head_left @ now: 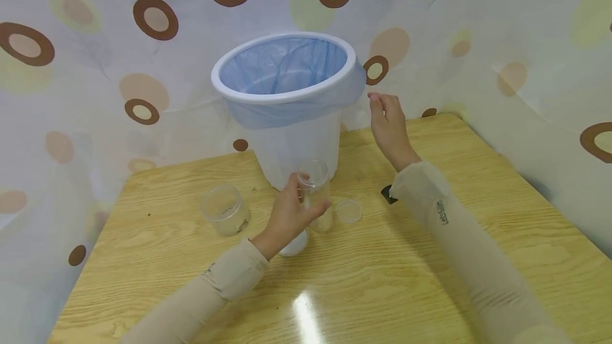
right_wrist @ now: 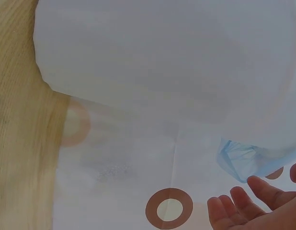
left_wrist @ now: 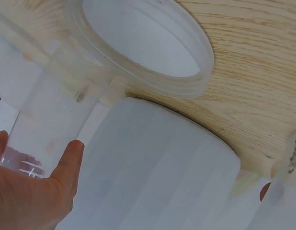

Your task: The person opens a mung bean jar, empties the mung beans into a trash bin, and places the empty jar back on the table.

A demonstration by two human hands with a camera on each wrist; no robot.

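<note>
My left hand (head_left: 290,211) grips a tall clear plastic jar (head_left: 321,201), thumb on the near side and fingers behind. In the left wrist view the jar (left_wrist: 54,108) is see-through, and the thumb lies along its side. My right hand (head_left: 387,121) is raised to the right of a white trash bin (head_left: 301,145), its fingers loosely bent with nothing in them. The right wrist view shows those fingers (right_wrist: 244,201) spread beside a fold of the bin's blue liner bag (right_wrist: 241,158).
On the wooden table (head_left: 382,280), a shorter clear container (head_left: 226,210) stands at the left. A white lid (head_left: 295,244) lies under the left wrist, a clear disc (head_left: 350,211) right of the jar. A small black piece (head_left: 389,194) sits by the right sleeve. Patterned sheeting (head_left: 181,68) hangs behind.
</note>
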